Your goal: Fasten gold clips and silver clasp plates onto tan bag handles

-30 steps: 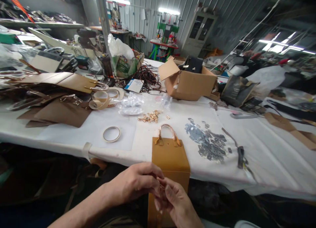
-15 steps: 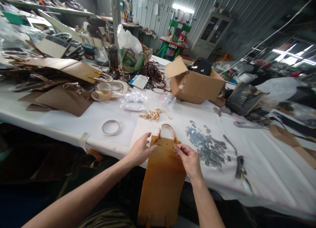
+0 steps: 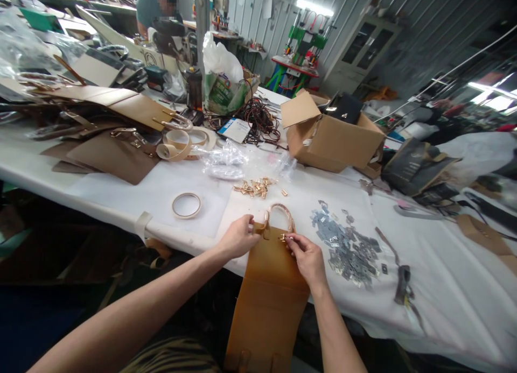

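Observation:
A long tan leather bag panel [image 3: 273, 276] hangs over the table's front edge, its top end lying on the table. An arched handle [image 3: 279, 207] in clear wrapping is attached at that end. My left hand [image 3: 239, 237] is closed on the panel's top left corner, thumb on the upper face. Over the top right part, beside the handle's right end, my right hand [image 3: 307, 257] pinches a small gold metal fitting [image 3: 283, 237]. Beyond the handle lies a pile of gold fittings [image 3: 258, 187]. Flat grey metal plates [image 3: 349, 249] are heaped to the right.
A tape roll [image 3: 186, 205] lies left of my hands. Brown leather bag pieces [image 3: 115, 152] are stacked further left. An open cardboard box [image 3: 337, 141] stands at the back, near plastic bags [image 3: 226, 160]. A black-handled tool [image 3: 403, 284] lies right. Another person [image 3: 151, 12] is far back.
My left hand has gone from open beside the panel to closed on its corner. The gold fitting in my right hand shows more clearly. The view has shifted, and a person appears at the back.

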Demonstrator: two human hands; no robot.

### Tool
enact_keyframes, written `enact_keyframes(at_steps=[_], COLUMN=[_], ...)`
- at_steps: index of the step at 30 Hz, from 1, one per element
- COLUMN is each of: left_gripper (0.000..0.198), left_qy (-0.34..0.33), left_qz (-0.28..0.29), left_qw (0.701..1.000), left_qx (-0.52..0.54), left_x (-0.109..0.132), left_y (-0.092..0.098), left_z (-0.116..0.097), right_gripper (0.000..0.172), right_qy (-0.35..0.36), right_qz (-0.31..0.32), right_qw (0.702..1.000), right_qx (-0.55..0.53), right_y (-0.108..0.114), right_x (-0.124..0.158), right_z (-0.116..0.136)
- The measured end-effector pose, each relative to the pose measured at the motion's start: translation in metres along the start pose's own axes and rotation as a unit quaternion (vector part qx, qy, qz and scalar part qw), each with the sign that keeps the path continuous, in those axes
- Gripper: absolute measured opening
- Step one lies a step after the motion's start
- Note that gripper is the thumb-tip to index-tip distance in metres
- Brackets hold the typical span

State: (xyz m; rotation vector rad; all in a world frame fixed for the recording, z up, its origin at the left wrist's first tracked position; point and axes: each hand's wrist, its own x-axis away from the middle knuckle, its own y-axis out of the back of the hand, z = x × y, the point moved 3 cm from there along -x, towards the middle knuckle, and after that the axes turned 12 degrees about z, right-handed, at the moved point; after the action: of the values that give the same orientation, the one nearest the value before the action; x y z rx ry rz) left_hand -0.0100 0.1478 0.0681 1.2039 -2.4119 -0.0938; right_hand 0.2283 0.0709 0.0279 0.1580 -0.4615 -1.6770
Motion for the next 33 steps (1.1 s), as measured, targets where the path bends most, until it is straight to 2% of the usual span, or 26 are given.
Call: enact_keyframes(at_steps=[3,6,8,12,15,20,24,33], left_gripper=[0.049,0.031,0.022,0.03,0.031,0.03,0.031,0.035], left_qy=[0.011,-0.011,-0.031,-0.048,-0.055,-0.049,-0.039,-0.097], left_qz=[-0.007,0.015,0.011,-0.051,-0.054,-0.014,0.004,0.02], left_qw=[0.999,0.998,0.999,0.997,0.995,0.999,0.996,0.983], left_qx=[0.034,0.053,0.039,-0.038,-0.065,0.006,0.077,0.157], left_x=[-0.004,-0.008,-0.008,-0.008,-0.013,-0.027,-0.03,-0.028], left_y=[-0.005,-0.014,-0.021,-0.032,-0.037,-0.032,-0.029,-0.033], left_z=[0.005,0.004,0.001,-0.002,0.002,0.013,0.017,0.023], right_gripper=[0.047,0.046,0.043,0.036,0.028,0.024,0.027,0.026], right_qy=[-0.002,0.0,0.003,0.027,0.078,0.144,0.145,0.134], right_qz=[0.004,0.009,0.014,0.021,0.032,0.038,0.049,0.096], right_qw=[1.0,1.0,1.0,0.998,0.991,0.972,0.971,0.962], right_qx=[0.017,0.025,0.028,0.051,0.105,0.183,0.186,0.219], right_y=[0.0,0.0,0.0,0.001,0.003,0.006,0.005,0.004], right_x=[-0.001,0.0,0.0,0.0,0.0,-0.001,-0.003,-0.009], right_z=[0.002,0.002,0.002,0.005,0.014,0.023,0.023,0.035])
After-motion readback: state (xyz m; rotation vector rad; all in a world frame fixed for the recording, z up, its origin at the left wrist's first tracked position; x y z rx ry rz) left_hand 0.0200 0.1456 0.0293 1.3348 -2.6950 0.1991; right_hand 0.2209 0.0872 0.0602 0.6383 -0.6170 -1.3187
